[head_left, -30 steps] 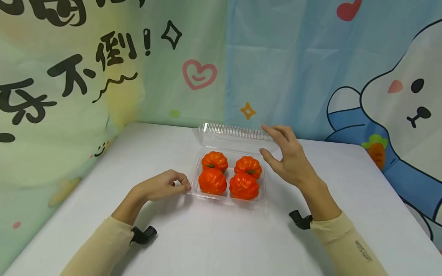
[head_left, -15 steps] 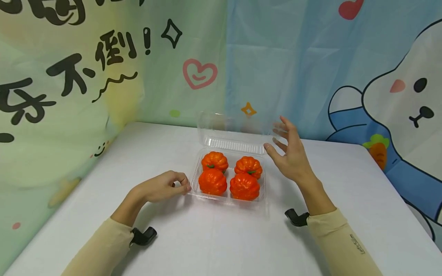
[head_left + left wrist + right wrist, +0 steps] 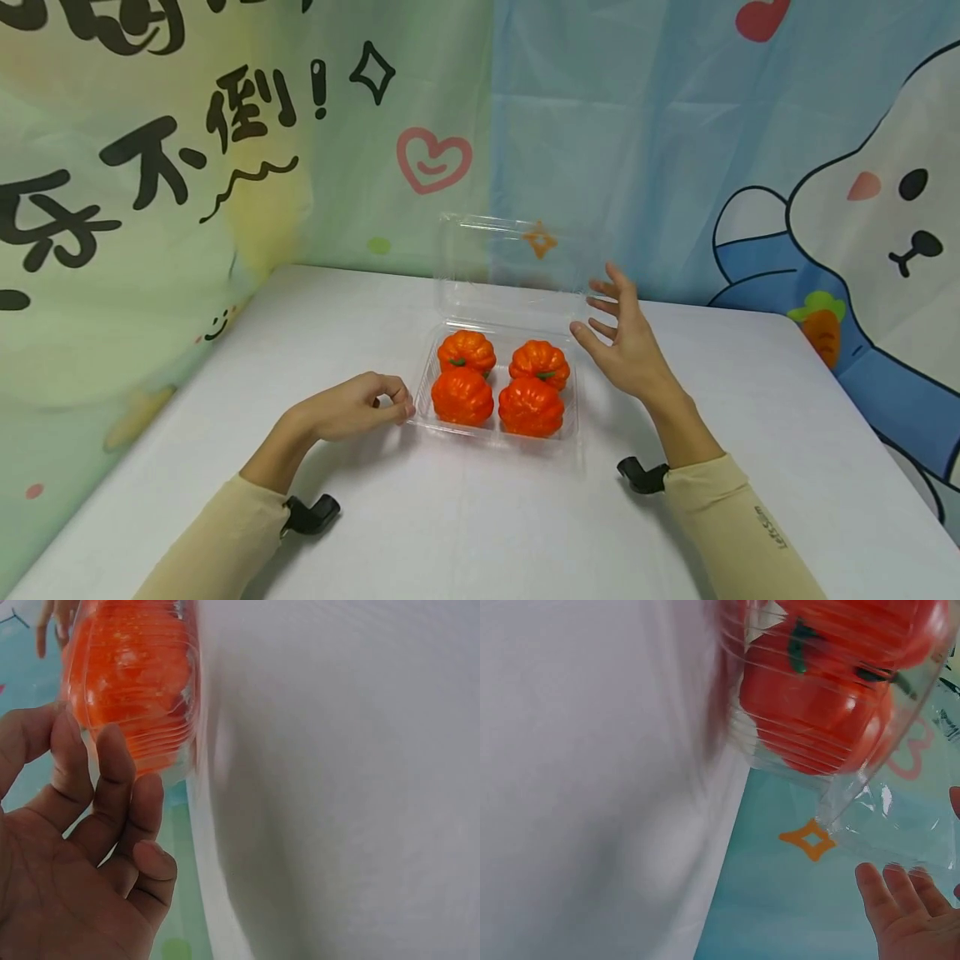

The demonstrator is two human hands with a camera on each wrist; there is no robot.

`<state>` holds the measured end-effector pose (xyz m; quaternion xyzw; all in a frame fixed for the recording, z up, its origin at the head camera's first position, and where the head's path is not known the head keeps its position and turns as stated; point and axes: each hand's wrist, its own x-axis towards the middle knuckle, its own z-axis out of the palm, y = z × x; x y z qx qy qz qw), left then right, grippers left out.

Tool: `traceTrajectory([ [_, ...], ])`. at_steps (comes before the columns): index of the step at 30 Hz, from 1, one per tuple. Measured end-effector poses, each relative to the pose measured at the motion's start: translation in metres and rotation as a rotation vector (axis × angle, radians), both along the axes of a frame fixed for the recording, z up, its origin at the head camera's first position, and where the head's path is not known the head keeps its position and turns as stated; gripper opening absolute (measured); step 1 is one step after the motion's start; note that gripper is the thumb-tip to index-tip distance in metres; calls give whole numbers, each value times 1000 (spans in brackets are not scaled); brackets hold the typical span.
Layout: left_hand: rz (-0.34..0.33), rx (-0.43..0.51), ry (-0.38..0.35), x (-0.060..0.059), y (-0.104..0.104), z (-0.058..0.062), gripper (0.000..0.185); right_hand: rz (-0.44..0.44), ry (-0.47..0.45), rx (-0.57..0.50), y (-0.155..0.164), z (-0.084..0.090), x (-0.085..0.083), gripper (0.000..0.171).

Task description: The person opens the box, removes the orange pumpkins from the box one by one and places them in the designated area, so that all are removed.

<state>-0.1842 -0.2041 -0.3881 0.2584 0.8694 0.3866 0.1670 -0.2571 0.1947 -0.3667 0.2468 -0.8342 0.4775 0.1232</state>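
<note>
A clear plastic clamshell box (image 3: pixel 495 417) sits in the middle of the white bench (image 3: pixel 450 525). Its ribbed tray holds four glossy orange toy pumpkins (image 3: pixel 531 405) with green stems, set two by two and touching one another. The lid (image 3: pixel 517 262) is hinged along the far edge of the tray and stands nearly upright, its inner face turned toward the person, so the backdrop (image 3: pixel 247 133) shows through it. The tray's longer side runs left to right across the bench; the lid's free edge points up.

The left hand (image 3: pixel 352 406) rests on the bench at the tray's near left corner, fingers curled with thumb and forefinger pinched together against the tray's rim. In the left wrist view the fingertips (image 3: pixel 112 761) lie right against the ribbed plastic wall.

The right hand (image 3: pixel 622 346) hovers just beside the tray's right side, fingers spread and relaxed, holding nothing. Its fingertips are near the lid's right edge; whether they touch it cannot be told.
</note>
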Motion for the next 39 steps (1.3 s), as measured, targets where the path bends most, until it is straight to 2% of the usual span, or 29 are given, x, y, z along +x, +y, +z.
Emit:
traceTrajectory([
  [6,-2,-1,-7,3,0,1,12,2,-35,44,-1,-4,-2,91],
  [14,4,-7,-13,6,0,2,11,-13,-144,138,5,-11,-7,77],
  [22,-17,-12,14,5,-1,2,12,-9,-138,179,10,-19,-14,68],
  [39,-26,3,-1,6,-2,2,14,-6,-249,293,8,-20,-18,65],
])
